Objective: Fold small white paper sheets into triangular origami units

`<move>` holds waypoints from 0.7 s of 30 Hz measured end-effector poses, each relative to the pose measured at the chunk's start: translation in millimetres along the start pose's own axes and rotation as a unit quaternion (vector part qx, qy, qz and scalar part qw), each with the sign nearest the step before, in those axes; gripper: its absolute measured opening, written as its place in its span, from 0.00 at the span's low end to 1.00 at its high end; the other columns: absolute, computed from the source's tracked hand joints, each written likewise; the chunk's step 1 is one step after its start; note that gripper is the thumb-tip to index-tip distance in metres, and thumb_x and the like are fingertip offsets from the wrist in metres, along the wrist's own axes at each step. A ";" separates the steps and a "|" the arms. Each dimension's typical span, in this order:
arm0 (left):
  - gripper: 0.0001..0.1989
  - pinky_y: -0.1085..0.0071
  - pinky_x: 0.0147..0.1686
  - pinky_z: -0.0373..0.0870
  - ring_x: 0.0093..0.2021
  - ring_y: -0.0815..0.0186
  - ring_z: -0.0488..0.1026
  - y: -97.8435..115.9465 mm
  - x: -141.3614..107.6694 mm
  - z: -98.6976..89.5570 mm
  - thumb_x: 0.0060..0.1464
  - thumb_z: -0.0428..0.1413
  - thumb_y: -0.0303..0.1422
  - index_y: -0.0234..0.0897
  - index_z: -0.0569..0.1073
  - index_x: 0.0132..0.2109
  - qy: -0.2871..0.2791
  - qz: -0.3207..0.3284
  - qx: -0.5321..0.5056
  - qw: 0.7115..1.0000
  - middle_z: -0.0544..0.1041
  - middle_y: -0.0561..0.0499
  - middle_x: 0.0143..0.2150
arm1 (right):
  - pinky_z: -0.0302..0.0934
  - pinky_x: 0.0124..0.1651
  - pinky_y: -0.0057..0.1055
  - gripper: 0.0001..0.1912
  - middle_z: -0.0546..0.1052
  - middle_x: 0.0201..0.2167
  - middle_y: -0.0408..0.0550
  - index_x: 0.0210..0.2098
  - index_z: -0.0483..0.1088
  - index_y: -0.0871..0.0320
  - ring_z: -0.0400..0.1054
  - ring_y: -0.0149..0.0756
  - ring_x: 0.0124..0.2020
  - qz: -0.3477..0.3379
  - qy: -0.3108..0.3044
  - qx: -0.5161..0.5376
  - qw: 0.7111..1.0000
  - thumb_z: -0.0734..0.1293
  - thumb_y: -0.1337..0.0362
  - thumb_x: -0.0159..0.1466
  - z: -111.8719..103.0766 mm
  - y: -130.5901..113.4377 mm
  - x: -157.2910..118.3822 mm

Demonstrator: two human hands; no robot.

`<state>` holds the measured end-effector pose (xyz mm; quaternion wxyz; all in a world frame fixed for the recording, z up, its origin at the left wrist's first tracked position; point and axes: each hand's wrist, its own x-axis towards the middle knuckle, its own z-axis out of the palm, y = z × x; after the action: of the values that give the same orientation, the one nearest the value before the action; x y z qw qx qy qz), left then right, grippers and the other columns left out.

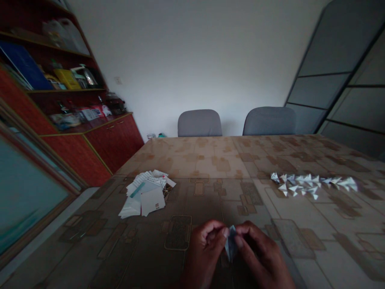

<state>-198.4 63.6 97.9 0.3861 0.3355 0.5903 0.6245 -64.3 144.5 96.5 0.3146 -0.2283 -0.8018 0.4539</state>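
Note:
Between my two hands, close to the front of the table, is a small folded piece of paper (231,245), pale and pointed at the top. My left hand (207,247) pinches its left side between thumb and forefinger. From the right, my right hand (258,251) grips the other side the same way, with the thumb pressed on the paper. Farther left lies a loose pile of paper sheets and cards (152,198). Rows of small folded paper pieces (313,182) with pointed tips stand on the right part of the table.
A patterned cloth covers the wide table (210,160). Beyond its far edge stand two grey chairs, a left one (199,123) and a right one (269,121). At the left is a reddish wooden cabinet (117,138) with bottles, boxes and a kettle on its shelves.

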 end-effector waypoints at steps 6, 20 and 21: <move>0.13 0.76 0.26 0.61 0.25 0.69 0.65 -7.9 -6.1 4.3 0.51 0.59 0.40 0.32 0.74 0.31 -0.025 0.023 0.030 0.999 0.69 0.53 0.24 | 0.62 0.27 0.21 0.11 0.72 0.23 0.41 0.29 0.69 0.55 0.69 0.31 0.24 -0.030 0.056 -0.042 0.997 0.62 0.60 0.67 1.3 0.9 0.6; 0.18 0.74 0.28 0.67 0.26 0.66 0.72 1.3 5.4 -2.6 0.41 0.66 0.46 0.34 0.74 0.30 0.032 -0.032 -0.067 0.997 0.76 0.51 0.25 | 0.64 0.27 0.23 0.18 0.71 0.21 0.41 0.33 0.73 0.55 0.68 0.31 0.22 0.086 -0.007 0.129 0.988 0.62 0.48 0.66 -0.3 0.4 5.3; 0.18 0.74 0.28 0.68 0.26 0.66 0.72 1.4 5.3 -2.5 0.41 0.66 0.45 0.34 0.74 0.30 0.033 -0.035 -0.067 0.997 0.76 0.51 0.25 | 0.64 0.27 0.23 0.18 0.72 0.22 0.41 0.33 0.73 0.55 0.69 0.31 0.22 0.089 -0.009 0.144 0.986 0.63 0.47 0.65 0.3 0.0 6.2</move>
<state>-203.2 67.0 98.9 0.4097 0.2673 0.5710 0.6593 -68.8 148.4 98.2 0.2949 -0.2471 -0.7075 0.5928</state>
